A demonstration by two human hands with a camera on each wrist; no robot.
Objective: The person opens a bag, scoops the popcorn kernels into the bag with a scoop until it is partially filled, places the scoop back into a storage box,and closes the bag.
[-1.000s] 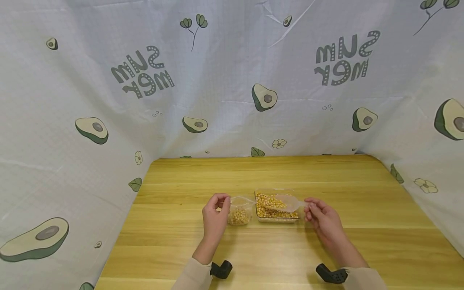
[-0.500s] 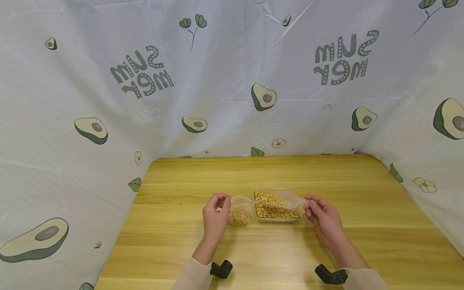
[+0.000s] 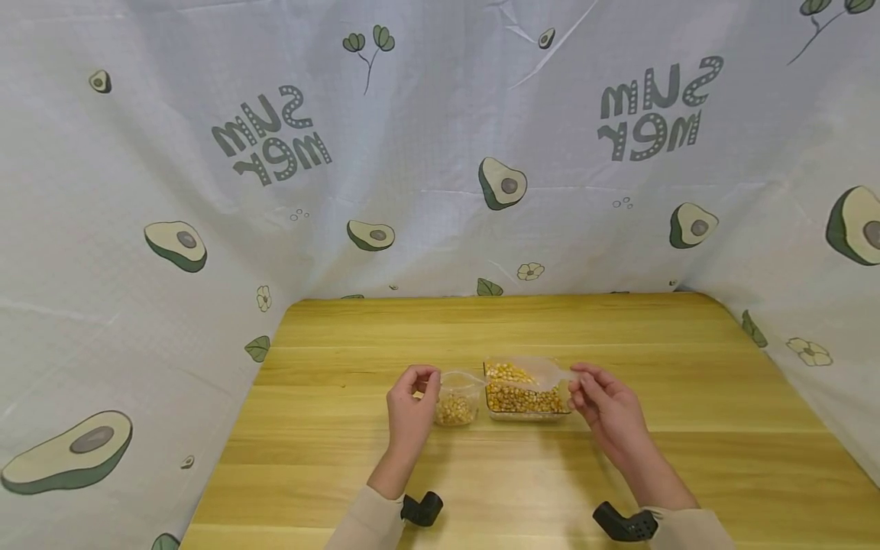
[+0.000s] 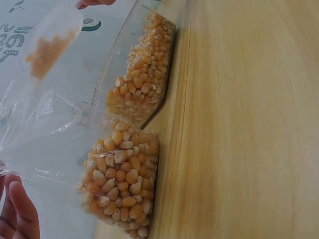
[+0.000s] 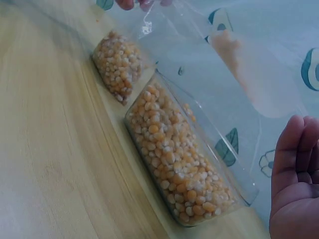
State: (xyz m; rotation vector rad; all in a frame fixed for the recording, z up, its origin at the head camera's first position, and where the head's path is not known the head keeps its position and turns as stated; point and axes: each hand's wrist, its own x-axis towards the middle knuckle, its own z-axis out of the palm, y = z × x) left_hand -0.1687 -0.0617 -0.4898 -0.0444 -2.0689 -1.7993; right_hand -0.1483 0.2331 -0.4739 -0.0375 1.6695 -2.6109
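Mirrored "SUMMER" lettering stands twice on the pale cloth

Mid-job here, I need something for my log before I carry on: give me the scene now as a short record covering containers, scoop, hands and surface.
container: clear, rectangular, holds corn kernels
bag: clear plastic, standing beside the container, mouth open, partly filled with corn kernels
scoop: translucent, loaded with corn kernels, raised over the container
left hand: pinches the bag's upper edge
right hand: holds the scoop by its handle
table: wood-grained, under bag and container
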